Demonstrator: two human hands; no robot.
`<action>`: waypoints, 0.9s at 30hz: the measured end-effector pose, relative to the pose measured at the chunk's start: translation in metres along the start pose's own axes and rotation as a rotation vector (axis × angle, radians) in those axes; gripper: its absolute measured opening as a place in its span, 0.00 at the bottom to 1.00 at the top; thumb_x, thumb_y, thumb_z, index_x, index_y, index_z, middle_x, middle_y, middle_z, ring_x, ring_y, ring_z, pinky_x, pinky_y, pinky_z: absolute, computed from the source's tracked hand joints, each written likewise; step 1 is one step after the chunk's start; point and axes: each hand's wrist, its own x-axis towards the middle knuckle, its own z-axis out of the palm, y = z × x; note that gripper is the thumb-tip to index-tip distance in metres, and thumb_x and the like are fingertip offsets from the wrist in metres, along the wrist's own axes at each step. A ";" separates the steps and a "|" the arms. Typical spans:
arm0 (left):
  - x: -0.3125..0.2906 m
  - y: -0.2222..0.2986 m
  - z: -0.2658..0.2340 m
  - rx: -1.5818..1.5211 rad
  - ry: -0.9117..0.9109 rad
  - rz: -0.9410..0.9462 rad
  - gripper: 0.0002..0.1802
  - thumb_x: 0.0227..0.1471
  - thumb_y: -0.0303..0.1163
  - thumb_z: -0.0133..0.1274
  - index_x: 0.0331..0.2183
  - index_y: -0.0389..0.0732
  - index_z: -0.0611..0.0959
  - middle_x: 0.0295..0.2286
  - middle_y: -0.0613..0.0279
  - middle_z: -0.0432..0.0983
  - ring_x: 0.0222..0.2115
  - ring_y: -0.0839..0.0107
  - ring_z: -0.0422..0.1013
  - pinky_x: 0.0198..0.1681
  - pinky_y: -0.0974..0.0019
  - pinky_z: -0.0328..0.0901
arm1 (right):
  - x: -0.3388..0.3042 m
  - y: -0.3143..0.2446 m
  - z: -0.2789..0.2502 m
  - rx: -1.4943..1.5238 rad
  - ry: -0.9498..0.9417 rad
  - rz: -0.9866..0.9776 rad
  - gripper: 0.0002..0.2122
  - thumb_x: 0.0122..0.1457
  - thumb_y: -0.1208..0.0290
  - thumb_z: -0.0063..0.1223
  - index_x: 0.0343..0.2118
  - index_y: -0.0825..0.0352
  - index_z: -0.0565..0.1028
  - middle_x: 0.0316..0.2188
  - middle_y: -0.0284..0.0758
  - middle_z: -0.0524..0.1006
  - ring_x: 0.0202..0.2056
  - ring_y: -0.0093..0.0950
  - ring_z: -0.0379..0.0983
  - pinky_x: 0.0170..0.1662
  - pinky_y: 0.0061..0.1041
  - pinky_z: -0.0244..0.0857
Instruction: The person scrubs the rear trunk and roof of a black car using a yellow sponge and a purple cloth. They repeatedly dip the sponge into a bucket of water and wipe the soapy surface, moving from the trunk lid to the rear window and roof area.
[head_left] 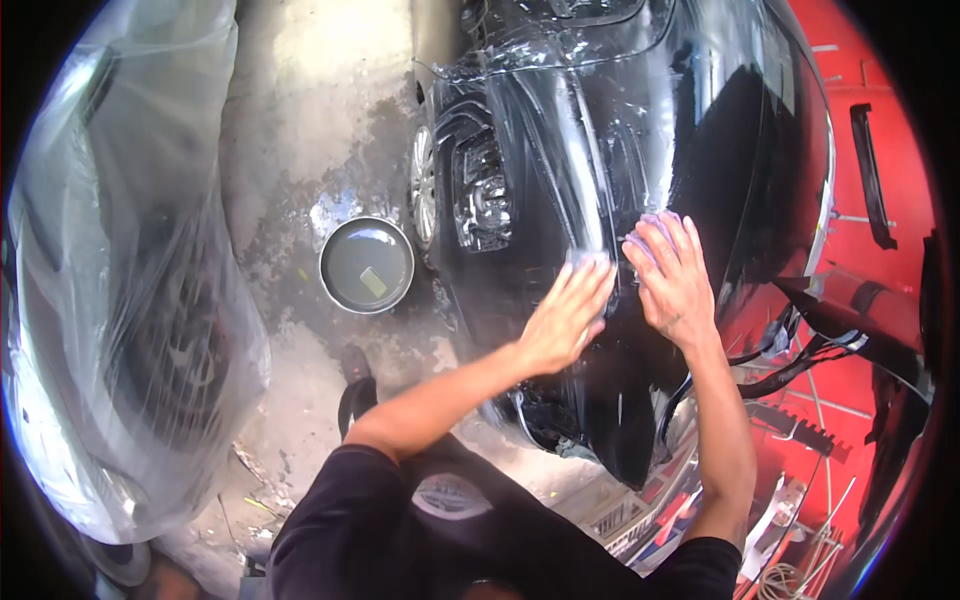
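Both my hands rest on the wet, glossy black panel (630, 370) at the end of a car body. My right hand (676, 285) presses a crumpled purple cloth or pad (655, 226) against the paint, fingers bent over it. Just left of it, my left hand (568, 315) lies flat on the same surface, fingers stretched out and slightly blurred. A pale patch shows at its fingertips, and I cannot tell whether it is foam or glare. Streaks of water run along the body beyond my hands.
A round bucket (322, 272) of greyish water stands on the wet concrete floor (290, 130), a pale yellow-green block (373, 281) in it. Clear plastic sheeting (190, 300) covers another vehicle at left. Loose black trim (873, 175) and cables lie by the red surface (900, 80) at right.
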 end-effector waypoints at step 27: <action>-0.036 0.004 0.034 -0.014 0.321 -0.267 0.39 0.71 0.37 0.42 0.72 0.26 0.51 0.73 0.32 0.42 0.75 0.39 0.36 0.77 0.41 0.32 | -0.010 0.007 0.013 -0.050 0.170 -0.027 0.26 0.51 0.78 0.60 0.56 0.60 0.77 0.59 0.38 0.73 0.66 0.44 0.64 0.72 0.53 0.54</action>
